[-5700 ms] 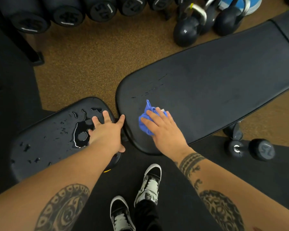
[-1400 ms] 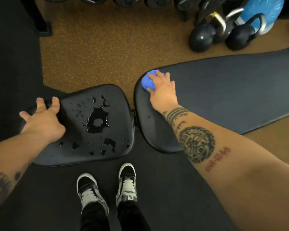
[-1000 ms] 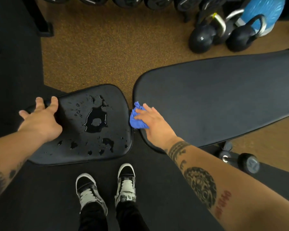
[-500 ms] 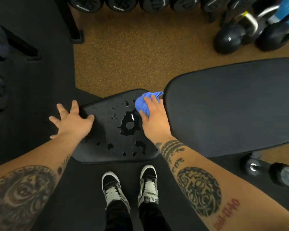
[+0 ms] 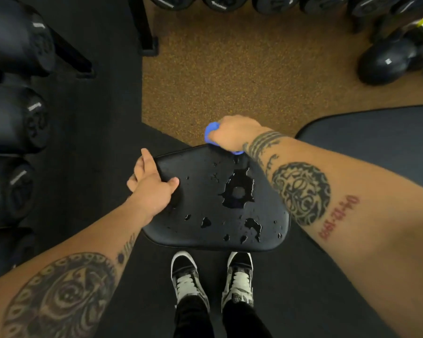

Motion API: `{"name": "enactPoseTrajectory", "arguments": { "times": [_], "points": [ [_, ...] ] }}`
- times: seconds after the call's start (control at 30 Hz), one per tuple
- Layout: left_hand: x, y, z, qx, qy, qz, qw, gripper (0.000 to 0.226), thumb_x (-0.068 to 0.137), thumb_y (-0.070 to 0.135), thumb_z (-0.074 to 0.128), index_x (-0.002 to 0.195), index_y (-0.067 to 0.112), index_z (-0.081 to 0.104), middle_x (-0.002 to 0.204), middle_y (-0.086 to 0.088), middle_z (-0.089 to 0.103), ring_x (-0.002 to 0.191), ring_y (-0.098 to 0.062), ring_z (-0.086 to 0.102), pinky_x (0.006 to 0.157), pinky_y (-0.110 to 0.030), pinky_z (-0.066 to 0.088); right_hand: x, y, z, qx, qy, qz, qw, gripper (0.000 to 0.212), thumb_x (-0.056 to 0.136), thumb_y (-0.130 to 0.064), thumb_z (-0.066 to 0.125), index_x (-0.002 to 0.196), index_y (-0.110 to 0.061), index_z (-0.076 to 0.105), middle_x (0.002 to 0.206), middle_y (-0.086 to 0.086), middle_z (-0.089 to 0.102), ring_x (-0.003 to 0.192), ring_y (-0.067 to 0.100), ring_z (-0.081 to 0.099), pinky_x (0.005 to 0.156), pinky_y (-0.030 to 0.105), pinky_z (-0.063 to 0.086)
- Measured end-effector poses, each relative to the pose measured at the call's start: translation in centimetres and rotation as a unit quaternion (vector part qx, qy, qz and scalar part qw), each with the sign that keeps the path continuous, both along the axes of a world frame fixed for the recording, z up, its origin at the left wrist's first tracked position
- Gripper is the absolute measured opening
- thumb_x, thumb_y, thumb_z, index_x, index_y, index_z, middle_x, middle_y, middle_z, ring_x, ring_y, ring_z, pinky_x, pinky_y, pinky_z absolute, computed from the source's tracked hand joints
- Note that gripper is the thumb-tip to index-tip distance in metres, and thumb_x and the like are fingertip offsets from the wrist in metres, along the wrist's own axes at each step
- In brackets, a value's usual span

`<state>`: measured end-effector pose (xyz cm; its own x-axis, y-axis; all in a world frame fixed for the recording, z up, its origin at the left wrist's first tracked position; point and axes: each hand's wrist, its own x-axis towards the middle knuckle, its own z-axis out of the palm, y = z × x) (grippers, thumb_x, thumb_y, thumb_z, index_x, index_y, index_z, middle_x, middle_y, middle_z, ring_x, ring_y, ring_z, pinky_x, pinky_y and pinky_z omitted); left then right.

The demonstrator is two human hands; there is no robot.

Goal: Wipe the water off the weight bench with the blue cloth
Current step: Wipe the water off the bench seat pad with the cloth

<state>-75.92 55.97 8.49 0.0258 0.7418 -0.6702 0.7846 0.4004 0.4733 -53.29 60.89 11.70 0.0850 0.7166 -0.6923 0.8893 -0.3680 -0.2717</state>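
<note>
The black seat pad (image 5: 198, 198) of the weight bench lies in front of me, with a large puddle (image 5: 238, 191) near its right side and several smaller drops toward its near edge. My right hand (image 5: 235, 135) is at the pad's far edge, closed around the bunched blue cloth (image 5: 210, 132), which shows mostly at the fingers. My left hand (image 5: 152, 189) rests on the pad's left end, thumb on top and fingers curled over the edge. The long back pad (image 5: 376, 142) extends to the right and looks dry.
Dumbbells on a rack (image 5: 15, 118) line the left side and more (image 5: 266, 3) run along the top. A kettlebell (image 5: 386, 59) stands at the upper right on the brown floor (image 5: 254, 76). My two shoes (image 5: 213, 276) stand on the black mat just below the seat pad.
My right hand has carried the cloth from the seat's right corner up to its far edge. The left hand has closed its grip on the seat's left end. The view has shifted left.
</note>
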Motion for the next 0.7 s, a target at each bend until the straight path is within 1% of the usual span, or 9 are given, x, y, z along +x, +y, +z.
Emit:
{"name": "enactPoseTrajectory", "arguments": {
  "times": [0.1,0.2,0.3,0.37,0.43,0.47,0.57,0.63,0.7],
  "points": [
    [-0.8,0.3,-0.8,-0.011,-0.049,0.020,0.999,0.101,0.096,0.023,0.062,0.157,0.034,-0.018,0.168,0.012,-0.007,0.152,-0.026,-0.004,0.121,-0.048,0.009,-5.1,1.3,-1.7,0.012,0.026,0.079,0.996,0.031,0.084,-0.043,0.043,0.098,-0.030,0.067,0.074,-0.001,0.059,0.085,0.027,0.064,0.068,0.032,0.043],
    [-2.0,0.3,-1.4,-0.028,-0.159,0.093,0.982,0.108,0.078,0.023,0.061,0.157,0.038,-0.010,0.168,0.012,-0.001,0.154,-0.020,-0.003,0.124,-0.048,0.004,-7.3,0.3,-2.1,0.075,0.074,0.108,0.989,0.020,0.093,-0.044,0.046,0.093,-0.037,0.065,0.092,-0.003,0.062,0.093,0.025,0.060,0.077,0.034,0.043],
    [-2.6,0.0,-1.4,-0.039,-0.234,0.178,0.955,0.100,0.071,0.036,0.053,0.157,0.043,0.003,0.167,0.013,0.009,0.152,-0.009,0.008,0.124,-0.043,0.008,-6.7,-1.8,-2.0,0.148,0.098,0.137,0.975,0.035,0.096,-0.049,0.048,0.125,-0.031,0.057,0.125,-0.001,0.061,0.116,0.023,0.057,0.099,0.040,0.041],
    [-2.7,0.0,-1.6,-0.059,-0.246,0.203,0.946,0.096,0.073,0.065,0.060,0.154,0.052,0.008,0.165,0.021,0.012,0.152,-0.007,0.006,0.124,-0.044,0.004,-4.3,-2.8,-2.2,0.160,0.062,0.132,0.976,0.042,0.096,-0.051,0.045,0.131,-0.028,0.052,0.127,0.000,0.061,0.117,0.023,0.057,0.100,0.042,0.039],
    [-2.3,0.1,-1.3,-0.067,-0.223,0.183,0.955,0.098,0.065,0.091,0.052,0.148,0.060,0.011,0.164,0.027,0.010,0.154,-0.011,-0.002,0.124,-0.050,-0.002,-0.6,-3.4,-2.0,0.150,-0.004,0.082,0.985,0.038,0.097,-0.050,0.043,0.122,-0.022,0.054,0.122,0.003,0.063,0.113,0.027,0.059,0.095,0.040,0.041],
    [-1.8,0.1,-0.6,-0.054,-0.203,0.164,0.964,0.090,0.072,0.091,0.043,0.150,0.059,0.012,0.165,0.026,0.008,0.154,-0.014,-0.004,0.123,-0.051,-0.004,1.3,-3.9,-1.8,0.141,-0.029,0.048,0.988,0.037,0.098,-0.048,0.044,0.118,-0.020,0.054,0.121,0.004,0.063,0.111,0.028,0.059,0.093,0.040,0.040],
    [-0.1,-0.4,1.0,-0.006,-0.122,0.102,0.987,0.061,0.100,0.063,0.027,0.157,0.049,0.011,0.167,0.019,0.000,0.154,-0.021,-0.008,0.120,-0.050,-0.006,5.0,-6.5,-1.7,0.154,-0.063,-0.053,0.985,0.034,0.099,-0.043,0.045,0.120,-0.017,0.054,0.123,0.007,0.061,0.114,0.031,0.056,0.090,0.039,0.039],
    [1.0,-0.9,1.4,0.030,-0.018,0.044,0.998,0.060,0.101,0.059,0.027,0.157,0.047,0.011,0.168,0.013,-0.008,0.154,-0.025,-0.009,0.119,-0.056,-0.001,5.4,-9.4,-2.1,0.172,-0.104,-0.108,0.974,0.041,0.100,-0.040,0.043,0.134,-0.018,0.048,0.131,0.009,0.058,0.121,0.033,0.053,0.094,0.041,0.039],
    [1.7,-1.3,1.4,0.103,0.091,-0.045,0.989,0.064,0.099,0.057,0.034,0.158,0.043,0.014,0.168,0.007,-0.012,0.154,-0.027,-0.011,0.119,-0.059,-0.003,4.8,-12.8,-2.3,0.170,-0.144,-0.134,0.966,0.050,0.101,-0.036,0.042,0.147,-0.015,0.036,0.140,0.011,0.051,0.129,0.033,0.046,0.099,0.042,0.039]
  ]
}}
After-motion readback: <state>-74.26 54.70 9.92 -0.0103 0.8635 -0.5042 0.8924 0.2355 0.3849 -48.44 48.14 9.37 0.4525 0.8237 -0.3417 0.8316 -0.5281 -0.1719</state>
